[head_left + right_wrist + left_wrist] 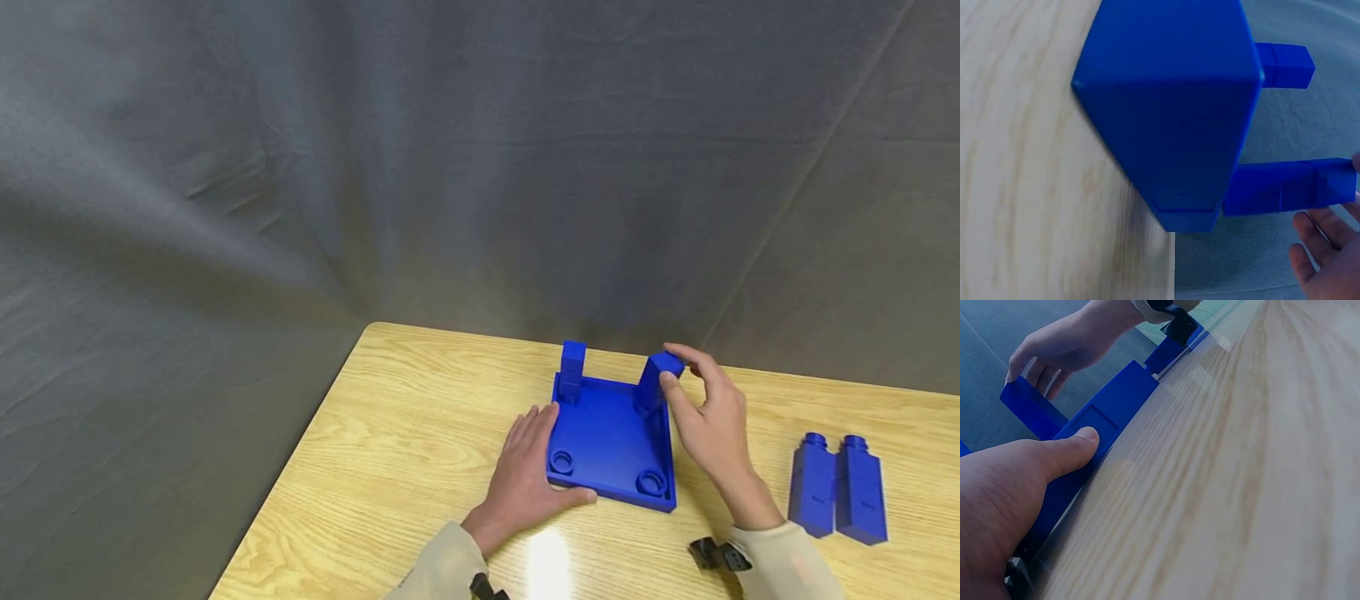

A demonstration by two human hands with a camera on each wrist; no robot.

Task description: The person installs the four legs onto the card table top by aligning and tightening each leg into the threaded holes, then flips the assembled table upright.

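A blue square tabletop [611,437] with a raised rim lies underside up on the wooden table. Two ring sockets show at its near corners. One blue table leg [572,368] stands upright at the far left corner. At the far right corner, a second leg [654,379] leans slightly right, its top pinched between the thumb and fingers of my right hand [708,417]. Around the near left corner rests my left hand [525,479], fingers along the left side. Its thumb [1079,447] presses the front wall in the left wrist view.
Two more blue legs [812,487] with threaded ends lie side by side on the table, right of my right forearm. A grey curtain [525,167] hangs behind the table's far edge. The wooden table [390,433] extends left of the tabletop.
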